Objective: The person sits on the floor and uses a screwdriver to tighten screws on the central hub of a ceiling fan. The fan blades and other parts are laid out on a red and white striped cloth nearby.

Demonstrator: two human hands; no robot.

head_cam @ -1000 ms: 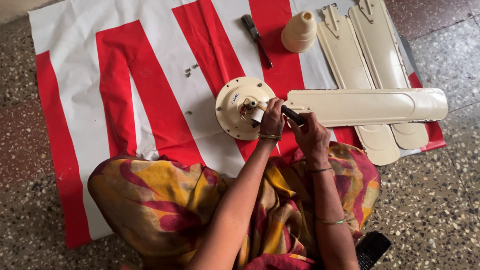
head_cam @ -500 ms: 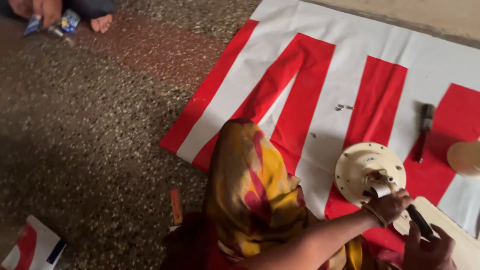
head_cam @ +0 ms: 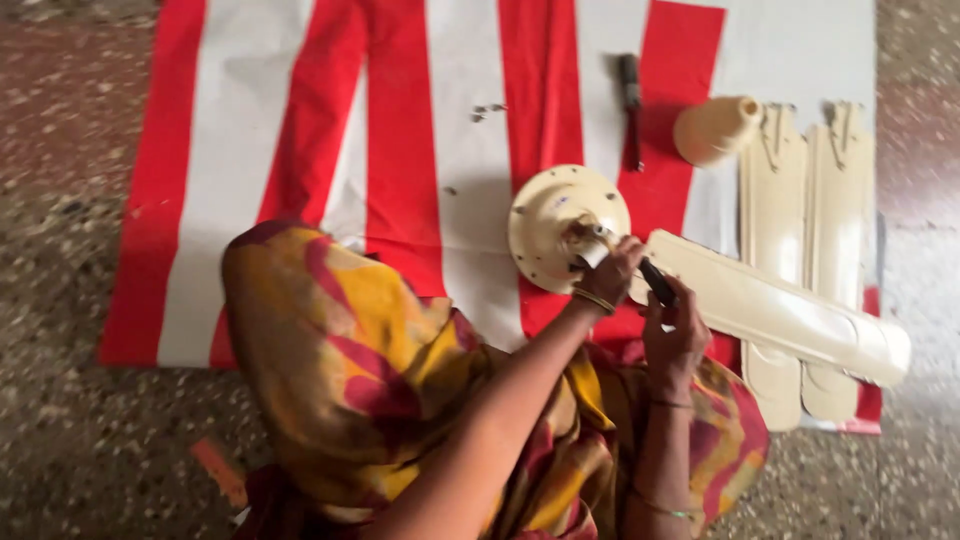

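Since half a second ago the view swung back over the striped cloth [head_cam: 400,120] — left hand [head_cam: 612,272] pinches the fan motor [head_cam: 560,225] shaft, right hand [head_cam: 675,335] at 4 o'clock grips a dark-handled screwdriver [head_cam: 657,283] over the fan blade [head_cam: 790,318].

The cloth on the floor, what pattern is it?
The cloth has wide red and white stripes, seen best in the head view.

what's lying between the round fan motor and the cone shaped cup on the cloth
In the head view, a dark-handled screwdriver lies on the cloth between the fan motor and the cone cup.
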